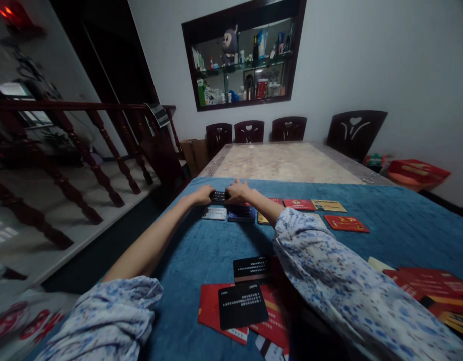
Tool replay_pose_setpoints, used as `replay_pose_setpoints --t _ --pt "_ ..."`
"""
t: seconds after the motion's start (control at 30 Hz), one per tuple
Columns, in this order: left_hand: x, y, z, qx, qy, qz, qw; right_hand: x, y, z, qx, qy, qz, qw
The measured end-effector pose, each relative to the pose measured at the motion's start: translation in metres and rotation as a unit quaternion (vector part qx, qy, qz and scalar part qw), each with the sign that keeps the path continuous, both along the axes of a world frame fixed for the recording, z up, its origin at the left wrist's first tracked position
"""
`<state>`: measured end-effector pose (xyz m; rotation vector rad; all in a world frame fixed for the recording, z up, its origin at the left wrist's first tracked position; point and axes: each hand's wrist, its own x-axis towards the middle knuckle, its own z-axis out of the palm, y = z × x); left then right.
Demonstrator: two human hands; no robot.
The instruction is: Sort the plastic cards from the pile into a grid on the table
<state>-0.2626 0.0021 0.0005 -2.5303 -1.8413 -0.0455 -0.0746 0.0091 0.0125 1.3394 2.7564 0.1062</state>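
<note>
My left hand and my right hand reach far forward over the blue cloth. Between them lies a stack of black cards, with my fingers pressed in at its two ends. Just nearer to me are a silvery-white card and a dark blue stack of cards. A yellowish card shows partly behind my right forearm. To the right lie red cards, a gold card and another red card.
Close to me, black cards lie over red cards. A red pile of cards lies at right. Beyond the blue cloth extends the stone tabletop. Chairs stand behind; a wooden railing runs along the left.
</note>
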Motion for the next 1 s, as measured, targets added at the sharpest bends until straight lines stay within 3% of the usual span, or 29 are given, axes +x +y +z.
replay_pose_setpoints --t 0.63,1.0 --pt "-0.006 0.022 -0.01 -0.073 -0.029 0.016 0.997 -0.005 0.008 -0.006 -0.023 0.0 -0.001 1.0" --pt "-0.001 0.008 -0.003 -0.059 0.013 0.026 0.998 -0.003 0.01 -0.005 -0.019 -0.016 0.005 1.0"
